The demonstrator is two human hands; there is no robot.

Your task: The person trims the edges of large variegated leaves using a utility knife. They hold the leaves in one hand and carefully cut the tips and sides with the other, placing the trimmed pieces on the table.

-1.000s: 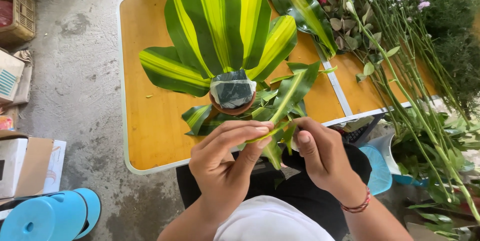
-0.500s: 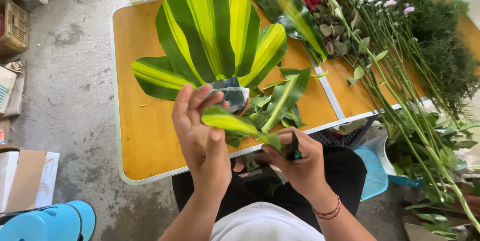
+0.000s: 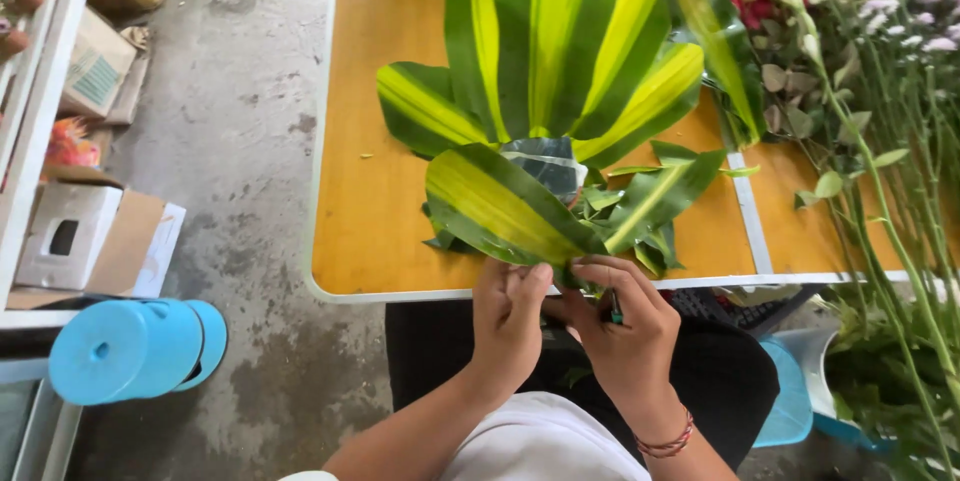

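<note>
Both of your hands met at the near edge of the orange-topped wooden table (image 3: 370, 241), and the work sat right between them. Your left hand (image 3: 508, 326) was closed in a pinch on the stem end of the long green leaf with a yellow stripe down its middle (image 3: 500, 206); your right hand (image 3: 625, 326) pinched the same end from the other side, with a small dark tool (image 3: 615, 309) tucked among its fingers, though what kind I could not tell. From that shared grip the leaf's long axis ran up and to your left, its broad blade lying over the table and its tip pointing away from you. Your left hand was the nearer one to the blade; your right sat closer to the smaller folded green leaves (image 3: 650, 201) beside it. Just beyond the held leaf stood a fan of broad green-and-yellow striped leaves (image 3: 560, 51), spread around a dark block (image 3: 545, 161) at its base, close enough that the blade partly overlapped it
</note>
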